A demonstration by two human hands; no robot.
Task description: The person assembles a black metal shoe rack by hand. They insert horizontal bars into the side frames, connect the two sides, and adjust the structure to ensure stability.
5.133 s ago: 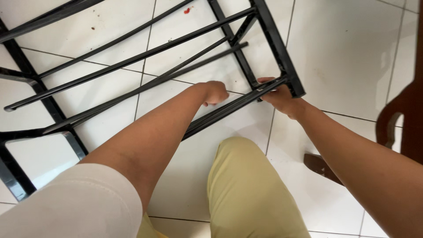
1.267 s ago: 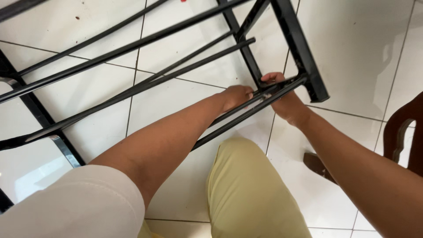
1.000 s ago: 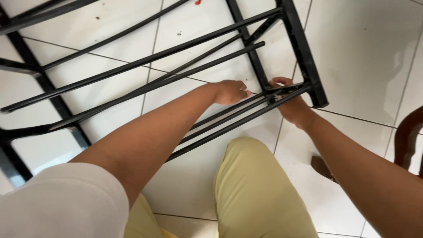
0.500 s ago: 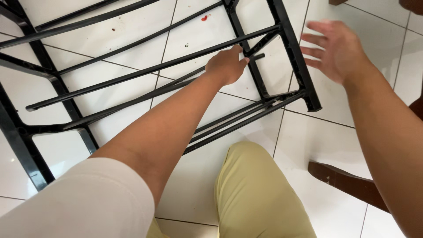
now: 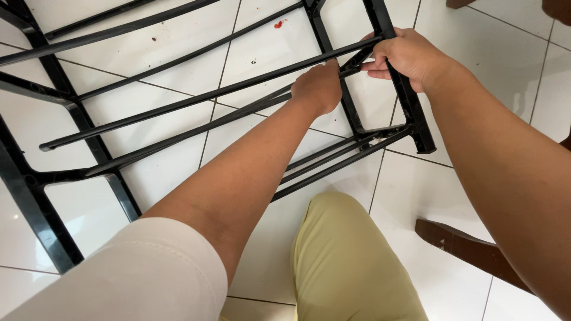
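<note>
both hands clenched on black rack [image 5: 178, 104]: left hand [image 5: 318, 88] grips rail, right hand [image 5: 407, 56] side post.

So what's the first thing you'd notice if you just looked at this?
The big black rack of thin bars lying across the white tiled floor, filling the top and left. Then the two bare hands at top right: the left hand closed around a long bar, the right hand gripping the rack's end post. A yellow-green trouser knee sits at the bottom.
</note>
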